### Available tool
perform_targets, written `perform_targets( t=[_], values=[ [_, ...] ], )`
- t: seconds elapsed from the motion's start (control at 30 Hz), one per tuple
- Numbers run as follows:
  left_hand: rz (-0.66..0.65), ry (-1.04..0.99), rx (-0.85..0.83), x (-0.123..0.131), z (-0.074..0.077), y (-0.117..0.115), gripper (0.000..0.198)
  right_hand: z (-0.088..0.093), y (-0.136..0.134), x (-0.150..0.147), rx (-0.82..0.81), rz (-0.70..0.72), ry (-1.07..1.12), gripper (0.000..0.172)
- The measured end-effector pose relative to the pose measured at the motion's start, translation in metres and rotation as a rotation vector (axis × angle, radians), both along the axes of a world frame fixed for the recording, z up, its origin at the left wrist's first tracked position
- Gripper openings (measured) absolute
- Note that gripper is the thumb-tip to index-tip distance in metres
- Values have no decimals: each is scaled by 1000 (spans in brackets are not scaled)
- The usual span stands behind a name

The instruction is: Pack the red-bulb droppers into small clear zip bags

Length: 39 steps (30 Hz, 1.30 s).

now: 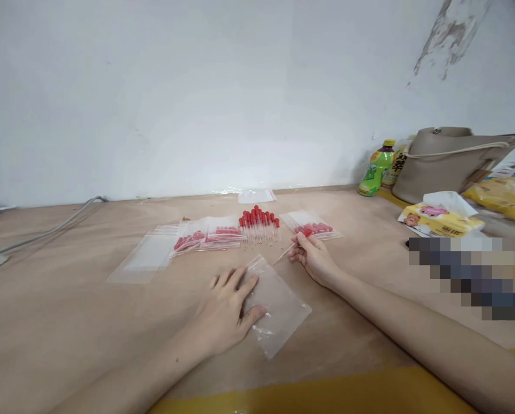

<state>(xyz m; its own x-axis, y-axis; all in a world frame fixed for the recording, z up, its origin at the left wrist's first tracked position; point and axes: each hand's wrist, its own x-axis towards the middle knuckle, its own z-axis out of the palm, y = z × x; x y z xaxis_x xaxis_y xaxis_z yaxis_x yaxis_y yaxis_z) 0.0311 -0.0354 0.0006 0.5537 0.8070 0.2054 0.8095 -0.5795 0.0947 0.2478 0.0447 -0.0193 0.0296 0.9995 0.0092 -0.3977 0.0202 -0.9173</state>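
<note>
Pinching a dropper [285,253] in my right hand [315,259], left hand [227,310] spread on a clear bag [283,305]; filled bags [190,240] flank loose droppers [259,221] ahead, tissue pack [442,225] off right

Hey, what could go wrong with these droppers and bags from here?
The red-topped dropper held in the right hand might catch its thin tip on the clear zip bag. Only the left hand rests on that bag, so it could slide. The nearby dropper pile might scatter if bumped.
</note>
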Motion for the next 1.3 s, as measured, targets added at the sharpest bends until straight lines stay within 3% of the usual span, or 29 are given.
perform_targets(
  t=[0.1, 0.17, 0.23, 0.33, 0.4, 0.47, 0.57, 0.77, 1.03, 1.2, 1.3],
  values=[
    [-307, 55, -108, -19, 6, 25, 41, -3, 2, 2, 38, -61, -16, 37],
    [-414, 19, -104, -33, 11, 42, 36, -6, 3, 3, 85, -106, -36, 43],
    [-382, -85, -62, -39, 12, 51, 40, -9, 4, 3, 121, -138, -62, 47],
    [-181, -233, 4, -31, 6, 43, 35, -11, 5, 4, 133, -135, -107, 46],
    [-54, -209, -36, -18, 1, 30, 36, -11, 4, 4, 132, -123, -131, 45],
    [-4, -141, -82, -8, -3, 19, 51, -10, 3, 4, 132, -108, -145, 46],
    [-82, -50, -134, -4, -2, 18, 57, -7, 0, 3, 133, -78, -179, 45],
    [-245, 19, -188, -21, 5, 37, 58, -4, -4, 5, 115, -61, -166, 44],
    [-285, 14, -184, -21, 4, 38, 57, -2, -9, 7, 106, -62, -178, 43],
    [-274, 31, -188, -21, 6, 38, 57, -3, -8, 8, 117, -156, -189, 43],
    [-277, 34, -189, -21, 5, 38, 57, -2, -10, 8, 112, -118, -194, 41]
  ],
)
